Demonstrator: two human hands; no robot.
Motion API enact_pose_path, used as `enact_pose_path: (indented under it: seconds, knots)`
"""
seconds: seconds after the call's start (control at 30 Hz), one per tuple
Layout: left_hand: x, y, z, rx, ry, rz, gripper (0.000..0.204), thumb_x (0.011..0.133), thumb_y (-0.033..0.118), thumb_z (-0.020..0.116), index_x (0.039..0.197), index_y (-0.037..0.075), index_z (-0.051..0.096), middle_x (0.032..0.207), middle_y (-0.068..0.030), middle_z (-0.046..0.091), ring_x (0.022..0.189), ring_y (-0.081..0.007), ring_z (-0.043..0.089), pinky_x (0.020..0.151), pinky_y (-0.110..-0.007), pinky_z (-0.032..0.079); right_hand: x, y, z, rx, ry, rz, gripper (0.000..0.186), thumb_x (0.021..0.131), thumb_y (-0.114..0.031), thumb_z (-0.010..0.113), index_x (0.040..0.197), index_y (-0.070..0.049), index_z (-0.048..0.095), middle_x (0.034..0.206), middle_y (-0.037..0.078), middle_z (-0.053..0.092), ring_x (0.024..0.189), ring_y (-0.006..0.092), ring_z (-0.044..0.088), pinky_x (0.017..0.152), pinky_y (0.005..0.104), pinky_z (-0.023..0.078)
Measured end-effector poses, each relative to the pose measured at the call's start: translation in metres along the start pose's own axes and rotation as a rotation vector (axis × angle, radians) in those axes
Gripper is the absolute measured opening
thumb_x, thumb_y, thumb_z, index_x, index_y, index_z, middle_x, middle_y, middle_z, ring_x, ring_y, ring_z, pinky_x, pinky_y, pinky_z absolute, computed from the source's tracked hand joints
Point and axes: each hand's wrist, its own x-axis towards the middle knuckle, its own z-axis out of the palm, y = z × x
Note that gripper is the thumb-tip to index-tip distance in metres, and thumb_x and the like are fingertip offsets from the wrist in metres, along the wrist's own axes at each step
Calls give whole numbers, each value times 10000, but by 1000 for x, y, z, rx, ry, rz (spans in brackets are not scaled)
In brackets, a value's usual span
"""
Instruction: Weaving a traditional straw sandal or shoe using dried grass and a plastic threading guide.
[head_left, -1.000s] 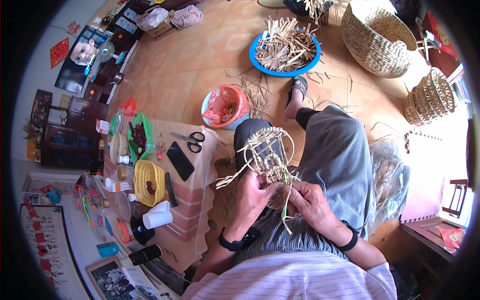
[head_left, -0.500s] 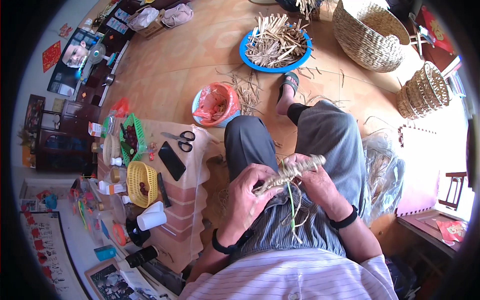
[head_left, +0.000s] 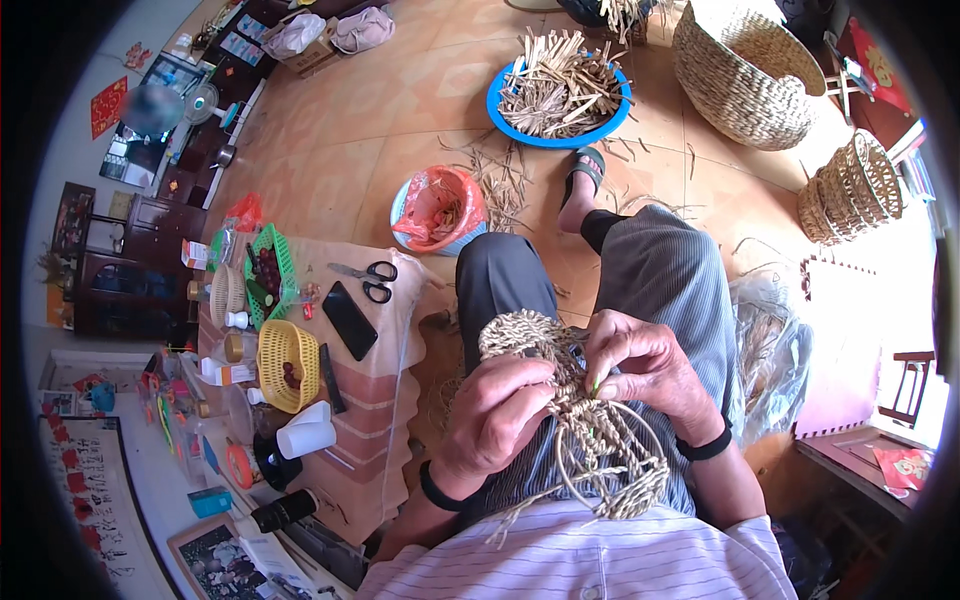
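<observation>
Both forearms enter from the lower edge and converge above the lap, where a tan, open-work piece of braided plant fibre (head_left: 572,402) lies between the hands. The left hand (head_left: 497,415), knuckles up and fingers curled, grips its left side; the right hand (head_left: 648,368), wrist bent inward, pinches a thin green strand (head_left: 597,384) between thumb and forefinger.

The right hand (head_left: 645,368) pinches; the left hand (head_left: 500,412) curls, apparently clasping.

Fingers (head_left: 515,378) pinch woven straw piece (head_left: 573,402)
</observation>
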Motion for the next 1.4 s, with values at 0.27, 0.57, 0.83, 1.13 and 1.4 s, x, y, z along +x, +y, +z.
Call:
enact_pose_path:
  seconds: [0.27, 0.57, 0.83, 1.13, 1.4]
  knots:
    - [14, 0, -6, 64, -19, 12, 366, 735, -51, 773, 1059, 63, 646, 1045, -64, 666, 913, -242, 683, 788, -369, 542, 6, -16, 3, -171, -29, -67, 178, 806, -132, 852, 923, -51, 746, 879, 14, 631, 869, 158, 594, 799, 301, 466]
    - [-12, -14, 8, -410, -302, -559, 292, 795, 89, 820, 1062, 49, 709, 961, -50, 718, 923, -170, 670, 822, -331, 538, 13, 15, -1, 357, 598, 129, 214, 1072, -293, 552, 992, -99, 593, 886, -14, 633, 779, 72, 564, 729, 250, 470]
    - [-29, -32, 13, -1010, -162, -1019, 485, 879, 102, 807, 1306, 10, 597, 1181, -47, 679, 1065, -133, 643, 956, -303, 517, 14, 23, 21, 288, 365, 232, 248, 1079, -262, 530, 1015, -53, 646, 940, 3, 670, 871, 89, 629, 835, 281, 517]
    - [-34, -33, 11, -1075, -82, -1139, 360, 953, 157, 676, 1282, 27, 609, 1169, -38, 655, 1061, -133, 602, 953, -301, 474, 28, 22, 54, 532, 522, 342, 238, 1078, -253, 523, 1135, -46, 625, 1053, 30, 679, 1021, 135, 629, 923, 316, 494]
    - [-62, -34, 22, -1254, -185, -1127, 389, 977, 206, 692, 1311, 35, 592, 1122, -11, 672, 1014, -105, 613, 896, -275, 476, -9, 39, 49, 321, 348, 180, 214, 1061, -175, 541, 1169, -21, 642, 1102, 46, 706, 1043, 122, 631, 973, 309, 476]
